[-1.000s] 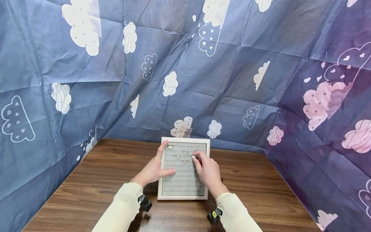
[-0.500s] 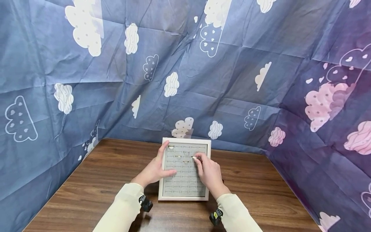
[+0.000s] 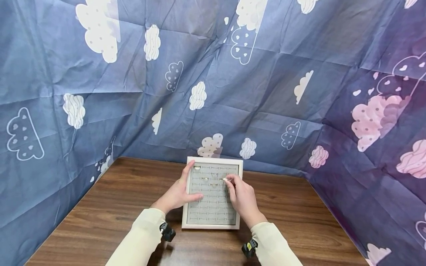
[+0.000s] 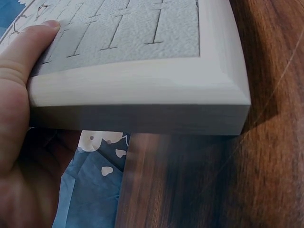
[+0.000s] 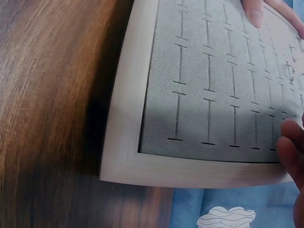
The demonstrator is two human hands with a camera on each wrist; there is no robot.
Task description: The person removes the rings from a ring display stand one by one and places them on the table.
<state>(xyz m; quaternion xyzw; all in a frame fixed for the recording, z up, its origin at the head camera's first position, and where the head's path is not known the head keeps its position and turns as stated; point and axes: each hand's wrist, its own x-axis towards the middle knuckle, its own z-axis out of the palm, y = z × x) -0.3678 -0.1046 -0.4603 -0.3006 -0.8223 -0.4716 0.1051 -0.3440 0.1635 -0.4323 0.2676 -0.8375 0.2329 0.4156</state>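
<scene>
A white-framed ring tray (image 3: 213,159) with a slotted grey pad lies on the wooden table (image 3: 110,207). My left hand (image 3: 182,192) grips its left edge, fingers along the rim and thumb (image 3: 197,197) on the pad. The left wrist view shows that thumb (image 4: 33,42) on top of the tray's corner (image 4: 142,90). My right hand (image 3: 227,180) pinches a small ring (image 3: 225,180) at a slot in the upper right of the pad. A few other rings (image 3: 203,178) sit in the upper rows. The right wrist view shows the tray's near rim (image 5: 128,118) and empty slots.
Blue cloud-print cloth (image 3: 213,92) hangs round the table at the back and both sides. The table edge (image 3: 293,176) meets the cloth close behind the tray. Bare wood lies left and right of the tray. Black wrist camera mounts (image 3: 166,232) hang under both sleeves.
My right fingertips with the ring have shifted slightly to the right over the pad. The left hand and the tray have stayed put.
</scene>
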